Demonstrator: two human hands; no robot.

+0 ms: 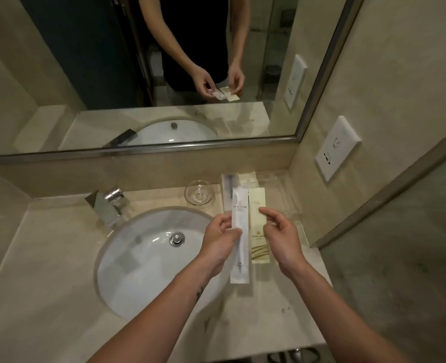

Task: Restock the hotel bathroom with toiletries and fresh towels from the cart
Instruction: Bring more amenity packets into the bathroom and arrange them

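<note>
My left hand (220, 238) grips a long white toiletry packet (239, 247) at its middle, held upright above the sink's right rim. My right hand (282, 233) pinches a cream packet with gold print (259, 233) right beside it, thumb and forefinger on its right edge. Behind them, a white packet (227, 187) and a cream packet (248, 180) lie on a clear tray (282, 195) at the back right of the counter. No towels are in view.
A white oval sink (148, 258) with a chrome drain sits in the beige counter (46, 258). A chrome tap (106, 205) stands at back left and a glass bowl (199, 196) at back centre. A mirror (138, 74) covers the wall; a socket plate (337, 148) is at right.
</note>
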